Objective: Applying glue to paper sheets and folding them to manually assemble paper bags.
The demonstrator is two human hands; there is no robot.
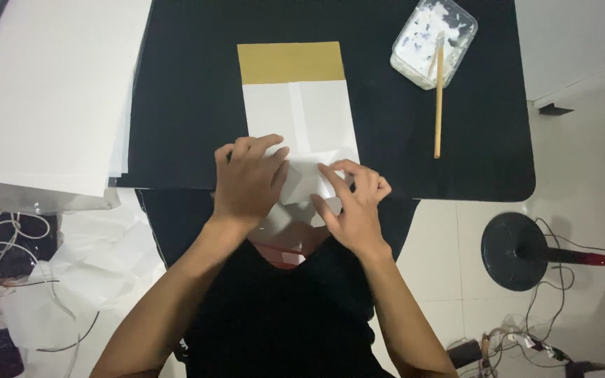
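Both hands bear on the near end of the white paper sheet, whose length runs away across the black table: left hand flat, right hand pinching a fold.

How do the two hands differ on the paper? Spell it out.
The left hand lies spread, palm down, on the white folded paper; the right hand is curled, pinching the paper's near edge with its fingertips. The left hand sits farther onto the black table; the right hangs at its edge. Both touch the same sheet.
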